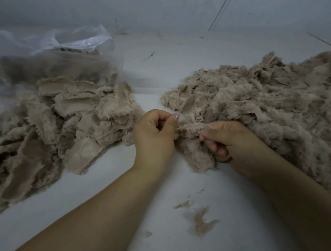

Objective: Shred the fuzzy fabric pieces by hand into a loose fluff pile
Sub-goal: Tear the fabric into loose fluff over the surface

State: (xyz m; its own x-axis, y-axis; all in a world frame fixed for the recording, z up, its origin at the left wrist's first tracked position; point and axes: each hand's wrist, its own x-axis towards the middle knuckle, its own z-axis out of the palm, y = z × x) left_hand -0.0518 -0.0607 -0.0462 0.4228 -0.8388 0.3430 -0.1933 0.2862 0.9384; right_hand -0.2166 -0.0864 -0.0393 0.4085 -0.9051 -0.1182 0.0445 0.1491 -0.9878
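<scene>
The fluff pile (276, 101), a loose beige heap, spreads across the right of the white surface (106, 193). On the left a stack of fuzzy fabric pieces (64, 123) spills from a clear plastic bag (31, 57). Between them, one fabric piece (193, 143) hangs roughly vertical, its upper edge running left to right, pinched by the left hand (153, 134) and right hand (229, 141). Small tufts (201, 221) lie near the forearms.

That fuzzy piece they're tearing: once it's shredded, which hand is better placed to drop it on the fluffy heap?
The right hand, probably. It grips the fuzzy piece right against the edge of the fluff pile, while the left hand pinches the piece's other end, nearer the unshredded pieces.
</scene>
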